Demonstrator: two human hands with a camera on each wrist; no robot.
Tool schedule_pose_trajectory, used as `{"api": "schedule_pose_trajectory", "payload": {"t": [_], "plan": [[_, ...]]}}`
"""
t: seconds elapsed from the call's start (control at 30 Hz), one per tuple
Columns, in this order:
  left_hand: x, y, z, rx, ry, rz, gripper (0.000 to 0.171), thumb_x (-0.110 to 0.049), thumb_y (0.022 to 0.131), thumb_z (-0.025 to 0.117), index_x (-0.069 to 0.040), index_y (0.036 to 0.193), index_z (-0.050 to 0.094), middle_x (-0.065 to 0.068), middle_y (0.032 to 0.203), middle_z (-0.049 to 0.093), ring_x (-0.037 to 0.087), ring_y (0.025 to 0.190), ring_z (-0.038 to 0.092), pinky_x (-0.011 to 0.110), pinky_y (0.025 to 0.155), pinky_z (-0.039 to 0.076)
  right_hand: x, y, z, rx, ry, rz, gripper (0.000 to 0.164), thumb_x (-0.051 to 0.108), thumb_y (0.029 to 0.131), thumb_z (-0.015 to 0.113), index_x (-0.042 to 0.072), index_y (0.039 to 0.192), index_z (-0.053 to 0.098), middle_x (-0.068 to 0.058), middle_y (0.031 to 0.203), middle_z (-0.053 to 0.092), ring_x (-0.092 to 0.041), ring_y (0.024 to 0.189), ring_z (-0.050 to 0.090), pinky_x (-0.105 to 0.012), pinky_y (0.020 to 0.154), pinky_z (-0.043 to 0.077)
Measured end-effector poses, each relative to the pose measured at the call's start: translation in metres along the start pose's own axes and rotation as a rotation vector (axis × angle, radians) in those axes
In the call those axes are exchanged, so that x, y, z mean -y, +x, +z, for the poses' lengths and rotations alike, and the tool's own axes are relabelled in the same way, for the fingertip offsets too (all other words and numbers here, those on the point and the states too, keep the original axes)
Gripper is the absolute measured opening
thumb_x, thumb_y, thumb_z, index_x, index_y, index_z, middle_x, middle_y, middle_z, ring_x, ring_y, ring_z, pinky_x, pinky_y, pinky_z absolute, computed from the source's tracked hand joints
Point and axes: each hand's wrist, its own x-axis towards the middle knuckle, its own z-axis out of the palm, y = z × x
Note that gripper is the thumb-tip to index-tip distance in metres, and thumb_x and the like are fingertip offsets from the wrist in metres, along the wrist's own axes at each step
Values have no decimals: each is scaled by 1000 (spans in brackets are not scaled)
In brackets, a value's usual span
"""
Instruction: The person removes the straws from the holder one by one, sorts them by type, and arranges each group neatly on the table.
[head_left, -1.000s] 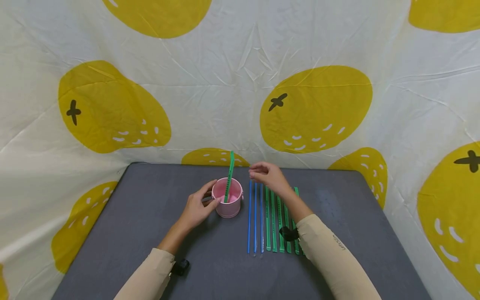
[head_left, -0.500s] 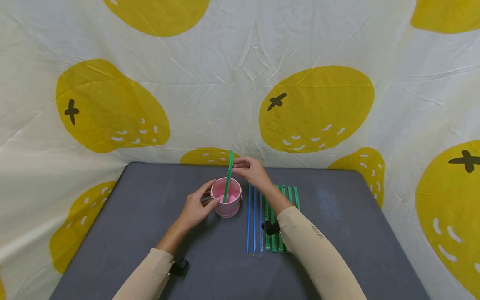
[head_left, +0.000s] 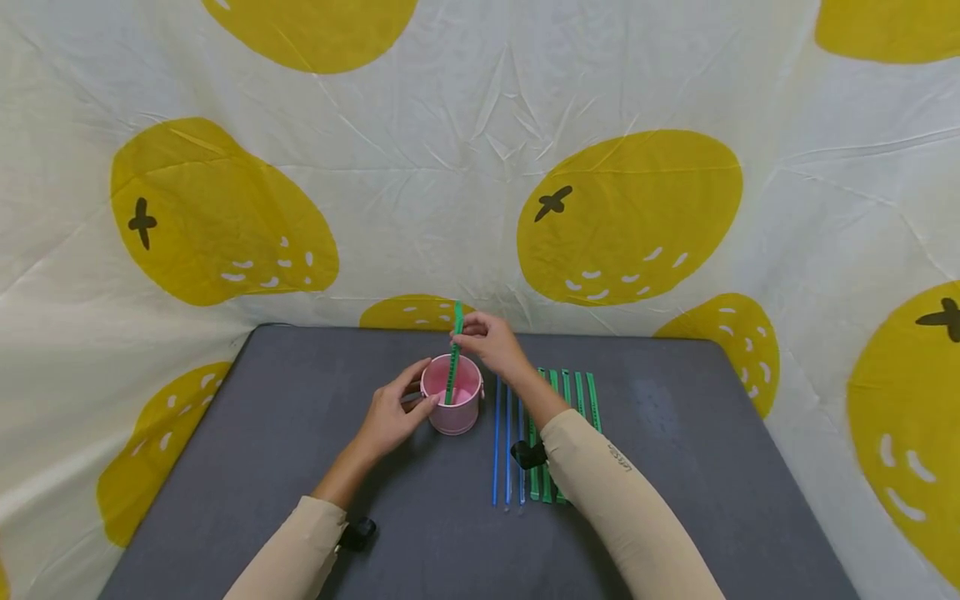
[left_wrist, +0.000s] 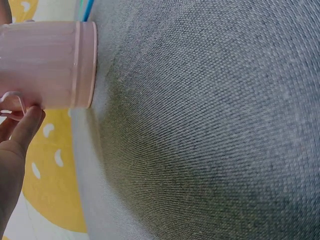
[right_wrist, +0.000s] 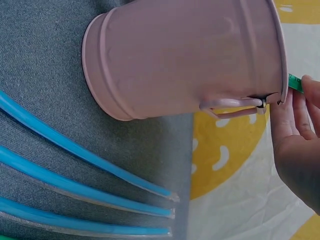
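Note:
A small pink bucket point(head_left: 455, 419) stands upright on the dark grey table. My left hand point(head_left: 392, 419) holds its left side, thumb at the near rim and fingers behind. In the left wrist view, fingertips touch the wall beside the small handle point(left_wrist: 14, 100). A green wrapped straw point(head_left: 452, 380) stands inside, its upper part rising above the rim. My right hand point(head_left: 493, 343) pinches that straw above the bucket. The right wrist view shows a bit of green point(right_wrist: 295, 83) at the fingertips, the rest hidden by the bucket.
Right of the bucket lie blue wrapped straws point(head_left: 495, 454) in a row. Several green wrapped straws point(head_left: 592, 400) continue it, partly covered by my right forearm. A lemon-print cloth point(head_left: 427, 233) hangs behind the table point(head_left: 330, 358).
My right hand has moved left from above the row of straws to the green straw in the bucket and now pinches it. The left hand stays on the bucket.

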Motion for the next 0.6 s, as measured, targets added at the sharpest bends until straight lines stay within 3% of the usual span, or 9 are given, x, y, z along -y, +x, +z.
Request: {"api": "schedule_pose_trajectory", "payload": {"t": [0.1,0.3,0.5,0.6], "plan": [[1,0,0,5,4,1,64,-21,94,78,-9,151,51,20,139,64,46,115,69,59,91,60,1,-1,0,0,18,-3,25,4,97,70,-9,118,64,-25,109,73,-16,89,72,-39,85,65],[0,-2,-1,13,-2,-5,65,-20,94,78,-8,151,50,20,139,64,46,116,68,58,92,59,9,-5,-3,1,50,-21,27,5,98,69,-10,120,63,-24,110,72,-13,87,72,-56,93,61],[0,-3,-1,13,-6,-5,64,-19,94,78,-8,151,51,20,139,64,46,116,68,58,92,59,21,-7,-10,-22,64,-40,22,4,98,69,-5,118,65,-22,109,71,-12,87,72,-36,83,66],[1,-3,-1,13,-2,-5,64,-19,94,78,-8,151,51,20,140,63,46,116,68,56,92,60,27,-8,-13,-27,89,-44,22,3,98,69,-6,118,65,-24,110,70,-12,88,72,-31,81,65]]}}
